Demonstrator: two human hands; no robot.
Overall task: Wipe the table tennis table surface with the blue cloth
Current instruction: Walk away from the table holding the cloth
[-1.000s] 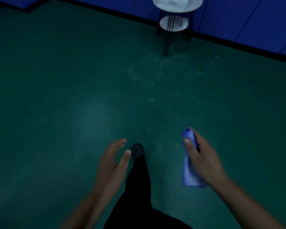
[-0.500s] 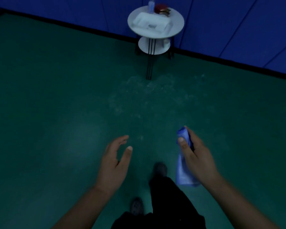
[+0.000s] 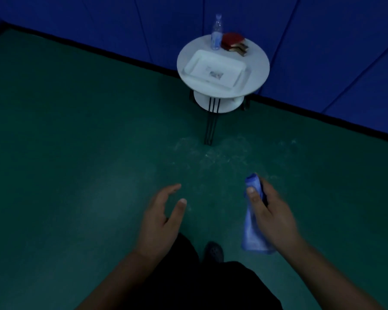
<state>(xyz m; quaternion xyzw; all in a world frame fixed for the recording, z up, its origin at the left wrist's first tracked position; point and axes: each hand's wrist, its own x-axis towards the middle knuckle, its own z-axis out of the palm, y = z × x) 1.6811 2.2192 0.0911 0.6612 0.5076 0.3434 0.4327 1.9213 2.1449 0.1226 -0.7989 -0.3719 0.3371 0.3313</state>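
Note:
My right hand (image 3: 271,215) grips the blue cloth (image 3: 254,229), which hangs folded from my fingers over the green floor. My left hand (image 3: 164,218) is held out in front of me with relaxed fingers and holds nothing. No table tennis table is in view. My dark trouser legs and one shoe (image 3: 214,251) show below the hands.
A small round white side table (image 3: 258,63) on black legs stands ahead by the blue wall (image 3: 99,23). It carries a white tray (image 3: 193,66), a clear bottle (image 3: 216,34) and red paddles (image 3: 233,43). Scuffed green floor (image 3: 76,130) lies between.
The side table has come closer and lower in view as I walk toward it. Both hands kept their pose; the right one still holds the cloth.

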